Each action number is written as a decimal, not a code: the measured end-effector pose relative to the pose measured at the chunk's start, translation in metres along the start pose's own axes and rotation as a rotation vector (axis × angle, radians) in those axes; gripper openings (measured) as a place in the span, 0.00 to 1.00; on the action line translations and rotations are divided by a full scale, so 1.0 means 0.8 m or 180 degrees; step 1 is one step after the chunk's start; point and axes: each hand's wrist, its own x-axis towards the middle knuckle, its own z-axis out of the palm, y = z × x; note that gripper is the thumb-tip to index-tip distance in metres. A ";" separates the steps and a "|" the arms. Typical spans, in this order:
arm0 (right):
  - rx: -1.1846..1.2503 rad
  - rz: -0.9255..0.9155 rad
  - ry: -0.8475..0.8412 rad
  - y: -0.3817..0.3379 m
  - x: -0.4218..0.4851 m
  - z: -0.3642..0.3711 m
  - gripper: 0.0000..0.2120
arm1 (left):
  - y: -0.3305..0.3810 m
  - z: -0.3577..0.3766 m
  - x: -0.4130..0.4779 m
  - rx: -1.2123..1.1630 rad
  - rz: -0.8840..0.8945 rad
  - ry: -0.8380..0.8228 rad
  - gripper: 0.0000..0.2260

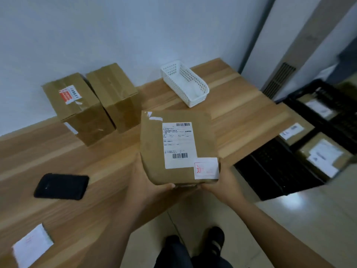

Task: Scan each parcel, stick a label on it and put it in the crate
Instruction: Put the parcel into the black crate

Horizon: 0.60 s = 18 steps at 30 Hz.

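I hold a flat brown parcel (154,149) above the table's front edge. It carries a white shipping label with barcodes and a small white sticker with a red mark (206,168) at its near right corner. My left hand (152,182) grips its near left edge, thumb on the front rim. My right hand (224,180) grips the near right corner from below. Black crates (278,171) stand on the floor to the right, with several labelled parcels inside. A black scanner (61,186) lies on the table at the left.
Two taped cardboard boxes (77,105) (116,95) stand at the back left of the wooden table (241,120). A white plastic basket (185,84) sits at the back. A pad of white labels (31,245) lies at the near left corner. My feet are below.
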 end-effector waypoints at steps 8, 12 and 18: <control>0.0264 0.0016 0.1362 0.015 -0.086 -0.179 0.41 | 0.162 0.119 -0.005 -0.0049 0.1097 -0.0545 0.63; 0.0317 0.0036 0.1927 0.047 -0.137 -0.280 0.41 | 0.249 0.202 -0.026 0.0095 0.1469 -0.0705 0.66; 0.0576 -0.0056 0.2474 0.129 -0.196 -0.439 0.41 | 0.370 0.355 -0.093 -0.0179 0.1985 -0.1063 0.64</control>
